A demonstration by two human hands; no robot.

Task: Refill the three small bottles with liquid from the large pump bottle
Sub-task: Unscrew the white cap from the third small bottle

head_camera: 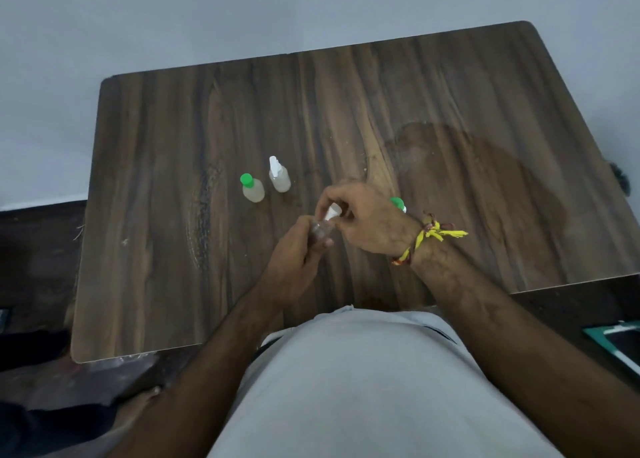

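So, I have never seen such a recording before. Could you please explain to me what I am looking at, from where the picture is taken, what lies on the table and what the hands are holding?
There is no machine here: a person works with two bare hands. The single picture comes from a camera worn on the person's head, looking forward and down, so the arms and the light shirt fill the bottom.

On the wooden table stand a small bottle with a green cap and, beside it, a small bottle with a white spray top. Another green cap peeks out behind the right hand; what it belongs to is hidden.

The left hand grips a small clear bottle. The right hand, with a yellow thread at the wrist, pinches that bottle's white top. Whether it is being opened or closed, one picture cannot tell.
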